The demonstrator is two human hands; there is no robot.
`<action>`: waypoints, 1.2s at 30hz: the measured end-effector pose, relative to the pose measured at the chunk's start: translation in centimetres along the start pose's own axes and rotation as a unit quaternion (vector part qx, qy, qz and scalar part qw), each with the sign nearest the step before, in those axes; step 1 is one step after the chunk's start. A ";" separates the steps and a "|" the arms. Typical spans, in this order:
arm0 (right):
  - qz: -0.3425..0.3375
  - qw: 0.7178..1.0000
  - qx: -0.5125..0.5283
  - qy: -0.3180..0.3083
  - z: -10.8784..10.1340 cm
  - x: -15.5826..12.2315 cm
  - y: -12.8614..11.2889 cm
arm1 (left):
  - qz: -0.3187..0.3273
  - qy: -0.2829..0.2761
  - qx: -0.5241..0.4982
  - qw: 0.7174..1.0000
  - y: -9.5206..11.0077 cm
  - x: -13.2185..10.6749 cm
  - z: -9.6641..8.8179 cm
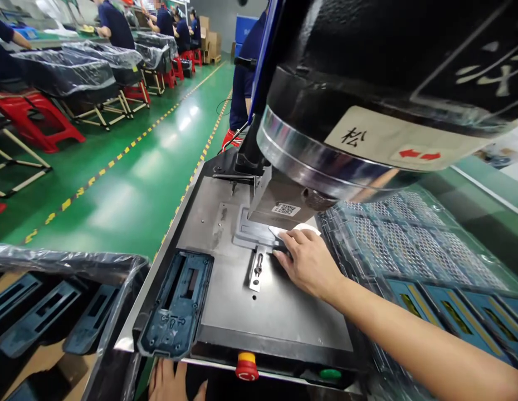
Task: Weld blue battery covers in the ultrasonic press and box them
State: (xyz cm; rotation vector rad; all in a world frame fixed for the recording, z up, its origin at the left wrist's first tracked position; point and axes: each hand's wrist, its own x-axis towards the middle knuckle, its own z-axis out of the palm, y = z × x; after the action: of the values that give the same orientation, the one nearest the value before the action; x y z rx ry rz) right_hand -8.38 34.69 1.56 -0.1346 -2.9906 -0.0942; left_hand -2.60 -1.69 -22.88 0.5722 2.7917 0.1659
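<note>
My right hand (309,262) reaches under the machine's metal pressing block (279,200), fingers bent and together around a thin white sheet (307,228), paper or cloth; which I cannot tell. The sheet lies over a grey fixture (253,231) on the steel worktop (229,312). Low at the front edge, my left hand (171,384) shows only in part, its fingers stretched and the thumb apart, with nothing seen in it. Just above it, a dark blue-grey plastic housing (171,328) lies with its hollow side up on the worktop's left.
A slotted metal stop (257,270) is fixed before the fixture. Along the front sit a red emergency button (247,367) and a green button (330,373). Trays of parts (392,234) stand right; a lined box of housings (37,312) stands left. Co-workers (115,25) sit far off.
</note>
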 end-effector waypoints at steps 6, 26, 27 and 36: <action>0.029 0.994 0.103 -0.009 0.1 1.1 -3.8 | 0.023 0.030 -0.022 0.999 -0.5 -0.4 -0.5; 0.045 0.995 -0.074 -0.047 -0.4 0.7 -2.4 | 0.041 0.065 -0.112 0.991 -1.6 -1.5 -3.2; 0.053 0.994 -0.079 -0.048 -0.1 0.9 -2.6 | 0.040 0.063 -0.115 0.991 -1.6 -1.5 -3.3; 0.108 0.987 0.086 -0.081 1.5 6.6 -6.3 | 0.048 0.052 -0.138 0.988 -1.9 -1.6 -3.8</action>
State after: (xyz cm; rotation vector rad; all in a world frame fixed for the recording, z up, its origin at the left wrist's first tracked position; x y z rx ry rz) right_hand -15.69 29.07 0.75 -0.4667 -3.1013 0.2084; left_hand -3.04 -4.25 -19.14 0.6430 2.7721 0.6082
